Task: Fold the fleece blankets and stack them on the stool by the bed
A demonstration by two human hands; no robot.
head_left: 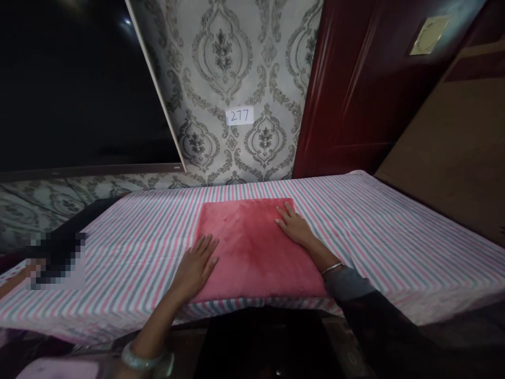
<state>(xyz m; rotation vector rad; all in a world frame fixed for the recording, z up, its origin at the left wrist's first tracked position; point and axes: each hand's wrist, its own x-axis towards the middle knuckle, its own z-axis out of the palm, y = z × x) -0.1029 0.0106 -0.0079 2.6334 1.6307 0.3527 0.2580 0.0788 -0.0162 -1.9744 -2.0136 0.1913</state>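
Observation:
A square of plush pink-red cloth (248, 247) lies flat on the striped tablecloth, close to the front edge of the table. On its left edge rests my left hand (195, 268), palm down with the fingers stretched out. My right hand (294, 225) lies near the far right corner of the cloth, fingers spread and pointing away from me. Both hands touch the plush surface and grip nothing. Whether the cloth is one layer or folded, I cannot tell.
The striped tablecloth (379, 237) covers a wide table against a patterned wall (224, 58) with a "277" paper label (240, 115). A large dark screen (79, 89) hangs at left. Dark red panelling (339, 100) stands at right. Another person, partly pixelated, is at the left edge.

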